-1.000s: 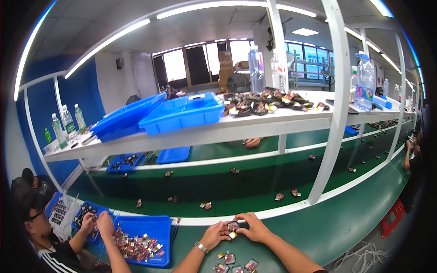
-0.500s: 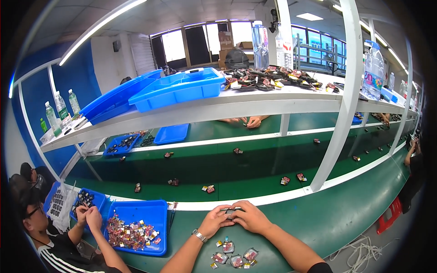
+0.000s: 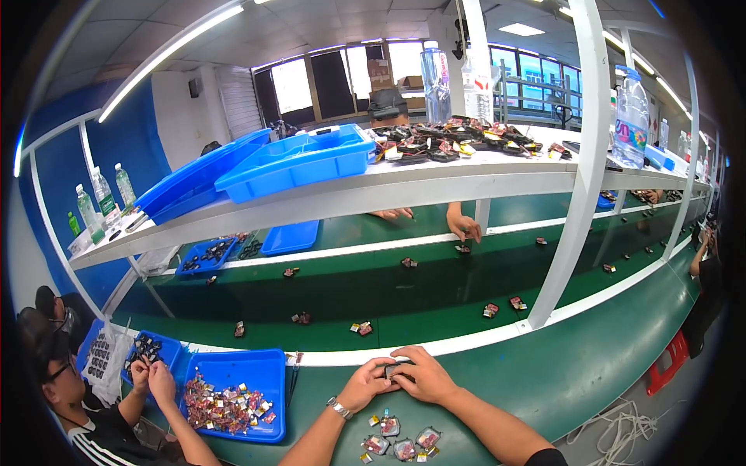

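Observation:
My left hand (image 3: 368,387) and my right hand (image 3: 427,379) meet over the green bench, both closed on a small dark casing (image 3: 399,370). Fingers cover much of that casing, and its details are too small to read. Between my forearms lie several small clear-grey casings (image 3: 404,449) with reddish circuit boards in them. Little yellow-and-white pieces (image 3: 366,458) are attached or lie beside them. A wristwatch (image 3: 339,408) circles my left wrist.
To the left stands a blue bin (image 3: 281,388) of reddish boards; beyond it, a person's hands (image 3: 151,377) work near another bin of black parts. Ahead runs a green belt (image 3: 435,303) carrying scattered boards. White posts (image 3: 571,210) and a loaded shelf (image 3: 435,186) rise over it.
Across the belt, another person's hands have moved apart, one now reaching down to a small board on the belt. My fingers have shifted slightly on the dark casing. The view has tilted a little.

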{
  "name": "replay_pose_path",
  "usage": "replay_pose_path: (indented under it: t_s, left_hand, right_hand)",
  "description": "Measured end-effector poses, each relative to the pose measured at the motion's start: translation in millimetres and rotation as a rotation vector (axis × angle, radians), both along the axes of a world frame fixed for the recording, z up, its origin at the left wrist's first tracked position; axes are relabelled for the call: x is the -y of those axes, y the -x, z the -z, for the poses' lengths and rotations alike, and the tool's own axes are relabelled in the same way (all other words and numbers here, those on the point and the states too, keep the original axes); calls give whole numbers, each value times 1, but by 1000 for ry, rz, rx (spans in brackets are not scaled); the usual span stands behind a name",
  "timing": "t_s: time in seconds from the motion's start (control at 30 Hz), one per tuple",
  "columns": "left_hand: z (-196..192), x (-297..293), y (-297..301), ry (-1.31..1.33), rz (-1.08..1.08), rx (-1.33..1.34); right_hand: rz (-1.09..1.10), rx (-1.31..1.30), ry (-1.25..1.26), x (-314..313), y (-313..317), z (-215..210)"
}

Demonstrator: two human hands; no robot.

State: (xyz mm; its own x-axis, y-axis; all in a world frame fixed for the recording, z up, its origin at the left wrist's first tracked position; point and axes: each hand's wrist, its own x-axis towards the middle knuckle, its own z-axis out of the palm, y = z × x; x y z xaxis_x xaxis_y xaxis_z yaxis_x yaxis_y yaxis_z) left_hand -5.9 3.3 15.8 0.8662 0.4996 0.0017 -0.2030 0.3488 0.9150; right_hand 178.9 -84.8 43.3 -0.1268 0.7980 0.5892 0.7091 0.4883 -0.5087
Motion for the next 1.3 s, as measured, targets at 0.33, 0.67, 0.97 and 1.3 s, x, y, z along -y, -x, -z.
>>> replay_pose_path:
  t_s: [0.33, 0.67, 0.97, 1.3]
  left_hand:
    - [2, 1, -2, 33, -55, -54]
    - [6, 3, -2, 83, -94, 9]
    - [9, 2, -2, 86, -112, 13]
    - [4, 9, -5, 77, -175, 40]
  right_hand:
    - [-34, -138, 86, 2, 2, 3]
    - [99, -242, 55, 3, 18, 13]
    - [92, -271, 49, -2, 15, 22]
    - [99, -309, 54, 0, 21, 17]
